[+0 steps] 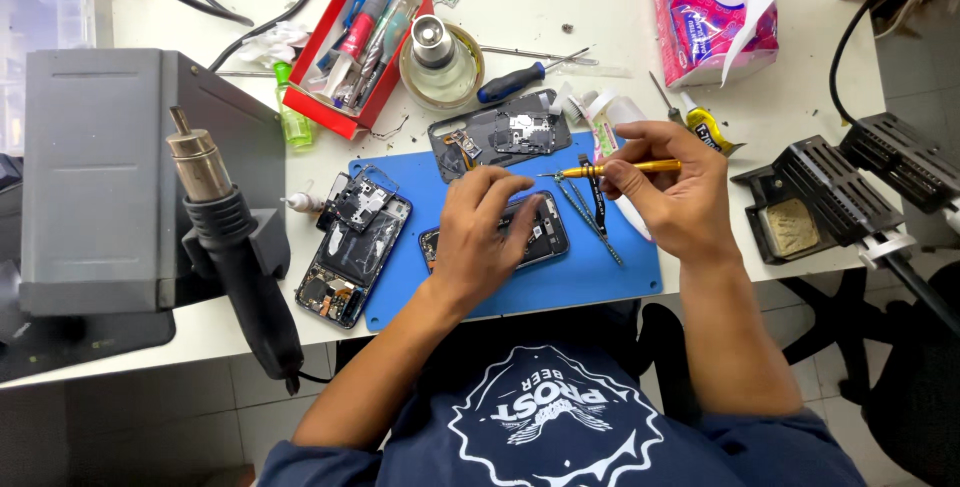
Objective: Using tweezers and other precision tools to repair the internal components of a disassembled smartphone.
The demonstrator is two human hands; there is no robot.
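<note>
My left hand (482,232) lies flat on an opened phone (545,235) in the middle of a blue work mat (600,282), fingers pressing its upper edge. My right hand (672,187) grips a yellow-handled screwdriver (625,168), held level with its tip pointing left just above the phone. A second opened phone (350,247) lies on the mat's left edge. A dark back cover with inner parts (500,134) sits at the mat's far side. Thin metal tweezers and a black pry tool (592,209) rest beside the phone, under my right hand.
A grey hot-air station (100,177) with its black nozzle handle (235,247) fills the left. A red tray of tools (358,42), a round jar (440,62), a blue-handled screwdriver (525,75), a pink tissue pack (705,7) and a black soldering-iron stand (820,197) surround the mat.
</note>
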